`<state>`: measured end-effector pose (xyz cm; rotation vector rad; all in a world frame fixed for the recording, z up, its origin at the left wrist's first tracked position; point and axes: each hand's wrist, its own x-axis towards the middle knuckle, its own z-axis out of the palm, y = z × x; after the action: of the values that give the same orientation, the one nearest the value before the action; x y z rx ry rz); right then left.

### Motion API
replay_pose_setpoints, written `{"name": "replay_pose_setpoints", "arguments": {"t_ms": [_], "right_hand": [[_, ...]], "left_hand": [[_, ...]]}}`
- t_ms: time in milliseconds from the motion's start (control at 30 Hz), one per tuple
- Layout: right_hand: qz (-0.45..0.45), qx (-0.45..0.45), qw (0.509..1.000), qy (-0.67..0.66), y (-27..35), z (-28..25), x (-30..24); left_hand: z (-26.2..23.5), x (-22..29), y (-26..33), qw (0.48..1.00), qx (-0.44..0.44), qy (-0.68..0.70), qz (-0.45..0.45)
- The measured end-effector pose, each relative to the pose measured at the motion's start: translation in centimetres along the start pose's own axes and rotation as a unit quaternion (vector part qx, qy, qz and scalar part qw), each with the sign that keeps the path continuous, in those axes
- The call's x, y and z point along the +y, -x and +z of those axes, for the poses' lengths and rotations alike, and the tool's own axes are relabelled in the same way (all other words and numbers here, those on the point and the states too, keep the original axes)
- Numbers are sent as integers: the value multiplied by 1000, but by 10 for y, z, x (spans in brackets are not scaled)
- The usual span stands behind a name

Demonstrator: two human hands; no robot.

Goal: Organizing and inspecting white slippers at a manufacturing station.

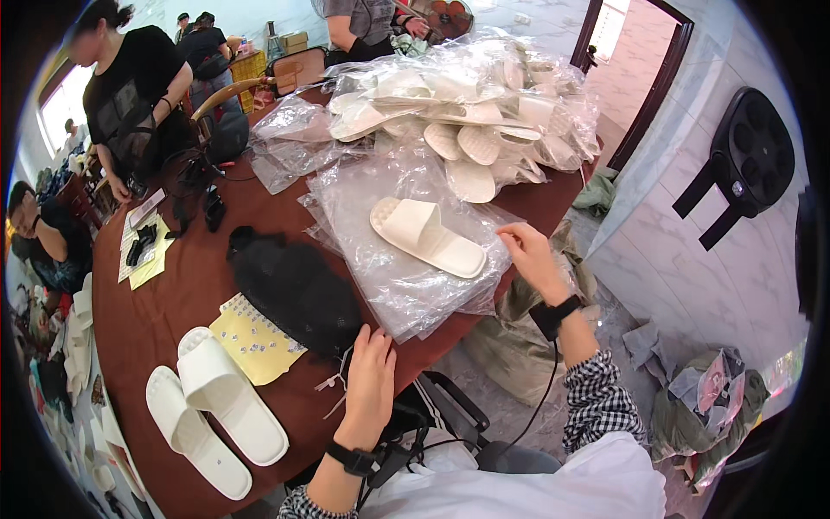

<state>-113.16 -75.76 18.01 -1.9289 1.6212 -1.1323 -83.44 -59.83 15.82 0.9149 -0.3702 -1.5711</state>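
Observation:
A single white slipper (pixel 428 238) lies on a stack of clear plastic bags (pixel 363 233) on the brown-covered table. My right hand (pixel 533 259) is at the right edge of that stack, thumb and forefinger pinched on a clear bag. Beside the stack's near corner, my left hand (pixel 370 381) rests with its fingers stretched out, holding nothing visible. Just beyond it lies a black mesh bag (pixel 298 290). To the left, two white slippers (pixel 232 398) sit side by side, next to a yellow sheet (pixel 251 342) with small stickers.
A tall heap of bagged slippers (pixel 484 112) covers the table's far side. Black straps and papers (pixel 143 246) lie at the left, where a person in black (pixel 130 86) stands. Cloth sacks (pixel 519 346) are on the floor at right, below a black wall-hung object (pixel 748 160).

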Motion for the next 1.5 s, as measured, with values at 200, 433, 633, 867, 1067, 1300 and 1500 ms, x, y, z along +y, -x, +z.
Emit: {"name": "replay_pose_setpoints", "arguments": {"t_ms": [200,433,633,867,1067,1300,1500], "right_hand": [[-202,78,959,183,-32,21,-2],[-31,-100,982,155,-83,37,8],[-19,-31,996,80,-110,34,37],[-47,-42,988,143,-136,20,26],[-19,-136,959,249,-127,3,37],[30,-169,958,229,-109,15,64],[69,-222,968,96,-78,27,31]], "left_hand": [[11,-6,-44,999,3,25,-34],[18,-17,-68,991,-66,-16,-114],[32,-33,-61,991,-64,-52,-103],[63,-47,-78,969,-158,-67,-179],[62,-47,-65,949,-168,-133,-230],[74,-68,-80,969,-156,57,-184],[40,-22,-73,998,-51,37,8]]}}
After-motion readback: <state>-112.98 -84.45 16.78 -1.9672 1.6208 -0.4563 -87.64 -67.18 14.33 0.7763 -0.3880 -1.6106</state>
